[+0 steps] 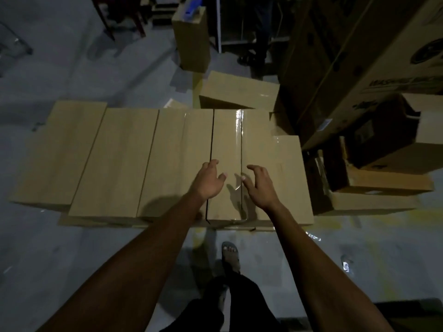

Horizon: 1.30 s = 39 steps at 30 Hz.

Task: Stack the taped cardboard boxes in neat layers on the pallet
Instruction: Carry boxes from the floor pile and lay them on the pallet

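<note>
Several long taped cardboard boxes lie side by side in one layer in front of me, from a lower box at the far left (57, 152) to a box at the right (275, 168). Both my hands hover over the narrow box with shiny clear tape (226, 144). My left hand (209, 179) is above its left edge, my right hand (257, 185) above its right edge. The fingers of both hands are spread and loosely bent, holding nothing. The pallet beneath is hidden by the boxes.
Another taped box (239, 92) lies tilted behind the row. An upright box (191, 37) stands farther back. Large printed cartons (359, 56) and open boxes (383, 164) crowd the right side. Grey floor (72, 56) spreads to the left. My sandalled foot (230, 256) is near the stack.
</note>
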Tool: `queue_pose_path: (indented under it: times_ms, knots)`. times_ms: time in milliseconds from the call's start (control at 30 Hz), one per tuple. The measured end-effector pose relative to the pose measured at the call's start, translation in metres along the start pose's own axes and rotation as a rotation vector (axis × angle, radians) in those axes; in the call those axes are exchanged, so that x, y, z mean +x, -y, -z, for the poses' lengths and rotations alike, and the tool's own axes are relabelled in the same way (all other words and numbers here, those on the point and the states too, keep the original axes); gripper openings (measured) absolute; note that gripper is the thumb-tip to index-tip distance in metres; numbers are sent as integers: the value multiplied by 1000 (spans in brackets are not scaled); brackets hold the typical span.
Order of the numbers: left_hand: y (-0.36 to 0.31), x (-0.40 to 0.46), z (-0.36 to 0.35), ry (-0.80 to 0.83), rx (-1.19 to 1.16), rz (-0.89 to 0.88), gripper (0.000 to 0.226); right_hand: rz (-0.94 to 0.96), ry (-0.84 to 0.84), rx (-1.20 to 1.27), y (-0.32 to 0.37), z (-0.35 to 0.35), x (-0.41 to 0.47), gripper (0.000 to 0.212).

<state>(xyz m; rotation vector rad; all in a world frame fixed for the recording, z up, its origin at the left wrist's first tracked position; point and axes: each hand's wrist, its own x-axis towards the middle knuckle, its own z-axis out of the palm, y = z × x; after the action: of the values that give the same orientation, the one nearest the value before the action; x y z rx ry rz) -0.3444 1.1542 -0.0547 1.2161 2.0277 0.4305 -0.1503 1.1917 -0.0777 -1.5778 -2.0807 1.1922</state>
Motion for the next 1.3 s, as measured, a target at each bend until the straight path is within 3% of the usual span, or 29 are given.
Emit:
queue_pose_path:
  times_ms: [333, 567, 733, 867, 1167, 1300]
  knots:
    - [-1, 89, -34, -23, 55, 80, 62, -9, 167, -416, -72, -20, 97, 87]
    - [8, 113, -53, 4, 109, 109, 82, 19, 181, -528, -115, -14, 106, 77]
    - [3, 117, -63, 40, -37, 119, 104, -24, 100, -432, -130, 4, 106, 72]
    - [-6, 120, -71, 108, -118, 71, 119, -70, 51, -286, -142, 16, 107, 80]
    - [-23, 116, -85, 55, -153, 23, 121, -159, 60, 47, -158, 36, 112, 112]
    - [-28, 112, -86, 73, -159, 7, 120, -179, 54, 176, -165, 44, 111, 111]
